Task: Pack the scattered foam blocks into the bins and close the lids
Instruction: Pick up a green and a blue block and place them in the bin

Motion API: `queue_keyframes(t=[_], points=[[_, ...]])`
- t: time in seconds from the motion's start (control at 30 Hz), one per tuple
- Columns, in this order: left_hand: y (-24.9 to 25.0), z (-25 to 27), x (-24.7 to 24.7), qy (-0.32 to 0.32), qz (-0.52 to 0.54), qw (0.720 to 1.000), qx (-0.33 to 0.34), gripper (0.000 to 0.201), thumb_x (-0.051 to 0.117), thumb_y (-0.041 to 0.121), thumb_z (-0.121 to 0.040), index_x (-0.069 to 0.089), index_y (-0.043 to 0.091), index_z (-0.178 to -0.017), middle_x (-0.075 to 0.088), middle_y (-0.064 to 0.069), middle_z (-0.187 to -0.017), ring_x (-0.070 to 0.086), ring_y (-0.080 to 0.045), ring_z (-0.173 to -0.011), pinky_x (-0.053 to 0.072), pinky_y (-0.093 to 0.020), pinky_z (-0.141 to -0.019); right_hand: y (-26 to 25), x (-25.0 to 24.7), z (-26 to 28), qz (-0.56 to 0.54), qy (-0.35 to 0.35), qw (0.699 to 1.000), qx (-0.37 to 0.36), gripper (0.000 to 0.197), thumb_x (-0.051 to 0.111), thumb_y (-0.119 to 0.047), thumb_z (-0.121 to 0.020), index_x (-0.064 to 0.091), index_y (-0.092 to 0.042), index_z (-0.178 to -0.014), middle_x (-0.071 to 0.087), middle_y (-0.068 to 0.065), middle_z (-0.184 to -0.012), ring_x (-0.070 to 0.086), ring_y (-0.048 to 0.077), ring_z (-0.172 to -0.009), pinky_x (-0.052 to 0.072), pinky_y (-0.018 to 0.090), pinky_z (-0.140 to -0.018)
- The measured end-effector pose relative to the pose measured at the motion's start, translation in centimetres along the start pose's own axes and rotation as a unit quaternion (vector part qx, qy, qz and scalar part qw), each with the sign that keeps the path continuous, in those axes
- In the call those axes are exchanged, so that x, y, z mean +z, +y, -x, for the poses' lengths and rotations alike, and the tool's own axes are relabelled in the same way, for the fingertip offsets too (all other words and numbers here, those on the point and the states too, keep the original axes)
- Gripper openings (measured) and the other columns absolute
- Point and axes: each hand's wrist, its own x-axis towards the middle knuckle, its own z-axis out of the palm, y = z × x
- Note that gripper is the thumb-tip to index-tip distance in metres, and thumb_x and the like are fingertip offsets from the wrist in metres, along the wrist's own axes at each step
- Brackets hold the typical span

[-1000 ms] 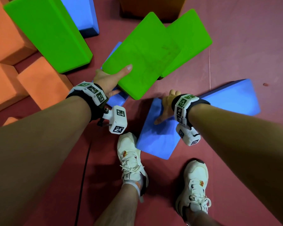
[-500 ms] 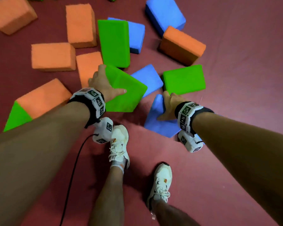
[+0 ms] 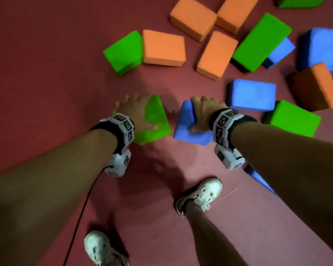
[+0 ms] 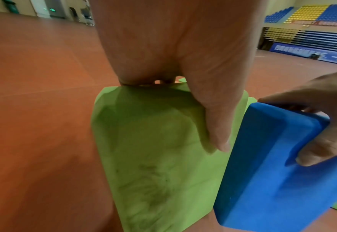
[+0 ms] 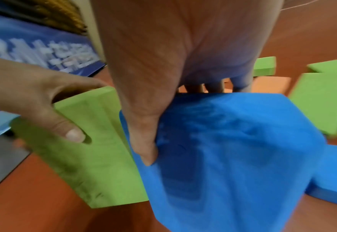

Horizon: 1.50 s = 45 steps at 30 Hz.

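Observation:
My left hand (image 3: 136, 110) grips a green foam block (image 3: 154, 121) from above, thumb on its near face and fingers over the far edge; the left wrist view shows the same green block (image 4: 153, 157) under my thumb. My right hand (image 3: 204, 112) grips a blue foam block (image 3: 188, 129) the same way, and the right wrist view shows this blue block (image 5: 233, 157) beside the green one (image 5: 88, 149). Both blocks hang side by side above the red floor, close but apart. No bin is in view.
Scattered blocks lie on the red floor (image 3: 46, 64) ahead and right: orange (image 3: 162, 48), green (image 3: 123, 51), blue (image 3: 252, 95) and others. Another blue block (image 3: 258, 177) lies under my right forearm. My white shoes (image 3: 202, 194) and a black cable (image 3: 79, 214) are below.
Both hands have lifted their blocks off the pile and carried them left, away from the scattered blocks. I have stood up and turned; the pile now lies at upper right.

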Motion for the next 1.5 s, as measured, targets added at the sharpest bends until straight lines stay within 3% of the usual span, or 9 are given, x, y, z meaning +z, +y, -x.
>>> queue_keyframes(t=[0.13,0.27,0.47,0.53,0.67,0.93,1.07,1.2,1.5], points=[[-12.9,8.1,3.5,0.001,0.024,0.999,-0.042,0.108,0.079,0.065,-0.056,0.022,0.042,-0.145,0.045,0.001,-0.14,0.039,-0.037,-0.128,0.038,-0.053,-0.101,-16.3,2.4,0.9,0.105,-0.009,0.991,-0.089,0.087,0.079,-0.055,-0.065,0.036,-0.022,-0.133,0.051,0.01,-0.124,0.054,0.037,-0.115,0.042,0.049,-0.09],[-25.3,17.5,6.5,0.021,0.123,0.986,-0.11,0.098,0.087,0.051,-0.058,0.032,0.027,-0.135,0.052,-0.004,-0.132,0.042,-0.035,-0.123,0.042,-0.05,-0.097,-31.2,5.2,2.5,0.153,-0.035,0.979,-0.131,0.087,0.081,-0.055,-0.066,0.037,-0.02,-0.132,0.051,0.011,-0.122,0.054,0.039,-0.113,0.042,0.049,-0.086],[-47.9,35.8,11.7,0.034,0.142,0.965,-0.218,0.1,0.08,0.062,-0.06,0.034,0.025,-0.14,0.046,-0.004,-0.141,0.039,-0.035,-0.126,0.035,-0.047,-0.101,-59.6,10.1,8.5,0.255,-0.049,0.932,-0.252,0.084,0.084,-0.052,-0.064,0.04,-0.023,-0.129,0.052,0.006,-0.116,0.057,0.035,-0.109,0.041,0.045,-0.077],[-53.9,41.4,13.1,0.044,0.146,0.959,-0.239,0.104,0.078,0.067,-0.056,0.032,0.028,-0.14,0.048,-0.001,-0.138,0.042,-0.035,-0.122,0.038,-0.049,-0.1,-67.5,11.7,11.1,0.29,-0.018,0.908,-0.301,0.071,0.077,-0.046,-0.074,0.043,-0.023,-0.132,0.054,0.003,-0.117,0.06,0.03,-0.108,0.041,0.04,-0.074],[-62.7,51.8,15.8,0.086,0.157,0.936,-0.303,0.099,0.079,0.064,-0.054,0.033,0.033,-0.135,0.053,0.001,-0.127,0.048,-0.033,-0.114,0.039,-0.049,-0.09,-80.7,14.7,16.3,0.302,-0.034,0.882,-0.361,0.073,0.079,-0.043,-0.075,0.048,-0.015,-0.136,0.051,0.013,-0.133,0.055,0.034,-0.117,0.045,0.04,-0.087],[-72.4,64.1,20.7,0.119,0.17,0.91,-0.36,0.094,0.081,0.059,-0.053,0.033,0.032,-0.13,0.051,-0.003,-0.12,0.049,-0.034,-0.106,0.04,-0.05,-0.091,-94.6,20.3,22.5,0.29,-0.014,0.858,-0.423,0.071,0.072,-0.029,-0.087,0.038,-0.004,-0.144,0.043,0.02,-0.145,0.044,0.037,-0.132,0.036,0.042,-0.106],[-77.1,67.0,21.2,0.096,0.145,0.91,-0.377,0.092,0.081,0.057,-0.055,0.036,0.033,-0.132,0.052,-0.004,-0.118,0.049,-0.035,-0.106,0.04,-0.051,-0.091,-99.8,23.2,21.1,0.233,0.013,0.872,-0.43,0.092,0.069,-0.052,-0.082,0.028,-0.004,-0.148,0.038,0.019,-0.149,0.039,0.035,-0.138,0.032,0.044,-0.113],[-82.5,68.1,19.7,0.069,0.129,0.908,-0.393,0.091,0.083,0.056,-0.056,0.035,0.033,-0.13,0.053,-0.005,-0.124,0.049,-0.038,-0.108,0.04,-0.052,-0.091,-104.2,24.3,20.7,0.23,0.029,0.876,-0.424,0.112,0.07,-0.07,-0.066,0.023,-0.01,-0.149,0.038,0.014,-0.149,0.041,0.034,-0.136,0.038,0.048,-0.109],[-92.2,73.4,18.4,0.048,0.069,0.932,-0.352,0.091,0.086,0.053,-0.053,0.039,0.037,-0.129,0.055,-0.004,-0.119,0.05,-0.034,-0.106,0.041,-0.049,-0.089,-114.7,24.5,25.3,0.171,0.018,0.857,-0.486,0.087,0.077,-0.054,-0.072,0.036,-0.009,-0.134,0.043,0.011,-0.134,0.051,0.026,-0.12,0.044,0.035,-0.093]])
